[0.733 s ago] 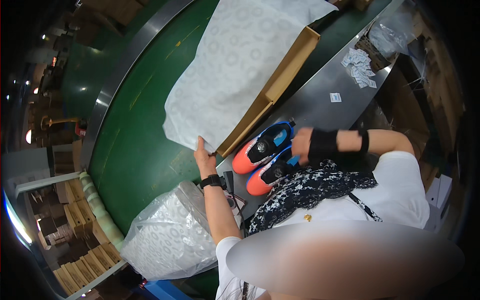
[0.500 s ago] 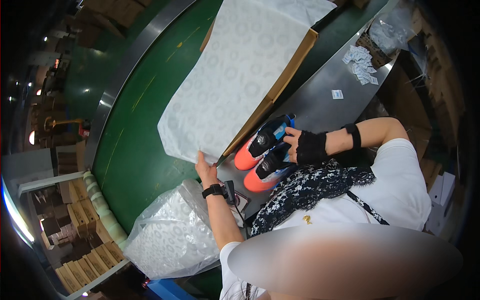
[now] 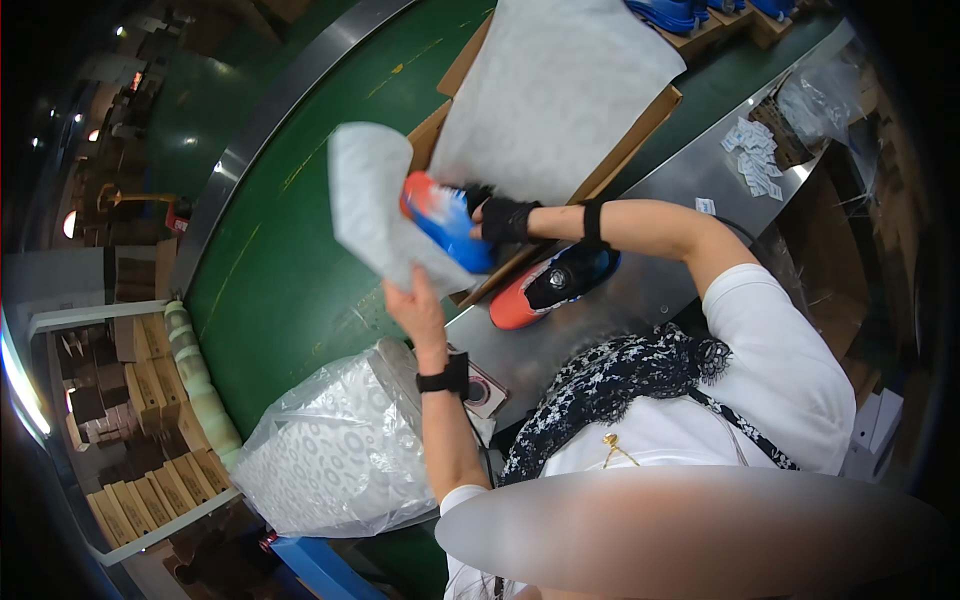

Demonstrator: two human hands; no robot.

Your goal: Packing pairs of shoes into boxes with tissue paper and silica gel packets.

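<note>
My right hand (image 3: pixel 490 219), in a black fingerless glove, grips a blue and orange sports shoe (image 3: pixel 446 228), blurred by motion, over the near end of an open cardboard box (image 3: pixel 634 137). White patterned wrapping paper (image 3: pixel 565 90) lines the box and rises at its far end. My left hand (image 3: pixel 414 303) pinches the near edge of that paper, whose loose flap (image 3: pixel 365 190) stands up left of the shoe. The matching shoe (image 3: pixel 535 296), orange-toed with a black upper, rests on the metal table (image 3: pixel 650 285) right beside the box.
A green conveyor belt (image 3: pixel 240 250) with a metal rim curves along the left. Near my left forearm lies a clear plastic bag of patterned paper (image 3: pixel 330 460). White sachets (image 3: pixel 755 158) are heaped at the table's right end. Blue shoes (image 3: pixel 672 14) sit at the top.
My right hand has lifted one shoe off the table and moved it left over the box. The near part of the paper has been pulled up and left by my left hand.
</note>
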